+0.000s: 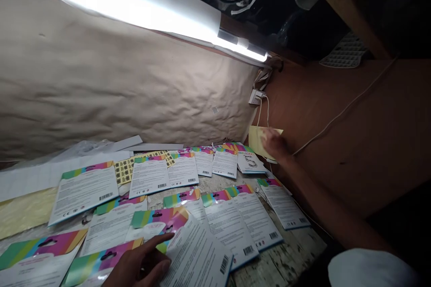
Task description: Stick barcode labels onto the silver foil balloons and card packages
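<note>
At 6 o'clock in the view, the left hand (144, 264) lies open-looking, its index finger (158, 240) stretched along the raised edge of a barcoded printed card (197, 251); whether it holds the card from beneath cannot be told. At 3 o'clock, the right hand (274, 143) is blurred over a yellow sheet (257, 141), its grip also unclear. The tilted card overlaps other cards (232, 228) on the chipped white table (281, 264), so a careless sweep could scatter them, and a tug could snag the sheet on the nearby white cable (343, 107).
</note>
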`<action>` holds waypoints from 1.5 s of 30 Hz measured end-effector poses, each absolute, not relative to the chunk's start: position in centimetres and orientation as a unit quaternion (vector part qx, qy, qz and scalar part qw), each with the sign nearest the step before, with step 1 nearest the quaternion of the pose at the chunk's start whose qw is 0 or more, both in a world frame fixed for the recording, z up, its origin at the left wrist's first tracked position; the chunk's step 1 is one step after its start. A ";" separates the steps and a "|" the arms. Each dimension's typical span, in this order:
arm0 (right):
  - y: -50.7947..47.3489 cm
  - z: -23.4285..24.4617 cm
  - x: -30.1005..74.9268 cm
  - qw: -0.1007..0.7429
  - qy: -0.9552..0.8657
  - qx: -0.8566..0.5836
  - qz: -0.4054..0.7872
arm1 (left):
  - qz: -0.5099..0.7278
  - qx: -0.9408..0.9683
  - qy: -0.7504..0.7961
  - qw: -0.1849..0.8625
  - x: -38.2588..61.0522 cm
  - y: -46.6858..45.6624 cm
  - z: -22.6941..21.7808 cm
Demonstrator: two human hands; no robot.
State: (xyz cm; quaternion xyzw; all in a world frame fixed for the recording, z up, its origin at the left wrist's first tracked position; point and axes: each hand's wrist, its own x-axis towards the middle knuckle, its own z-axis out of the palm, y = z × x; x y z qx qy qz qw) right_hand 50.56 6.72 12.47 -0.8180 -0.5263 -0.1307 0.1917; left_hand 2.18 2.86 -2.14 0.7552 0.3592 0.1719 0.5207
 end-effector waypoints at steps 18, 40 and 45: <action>9.4 2.9 45.4 0.513 -0.414 -0.736 0.155 | 0.192 0.923 0.303 0.135 1.7 3.2 -5.2; -8.5 -0.7 33.0 0.496 -0.371 -0.501 0.604 | 0.083 0.936 0.331 0.087 4.5 0.5 -3.2; -8.1 -1.8 30.5 0.569 -0.349 -0.497 0.555 | 0.113 0.938 0.325 0.050 4.4 0.7 -3.6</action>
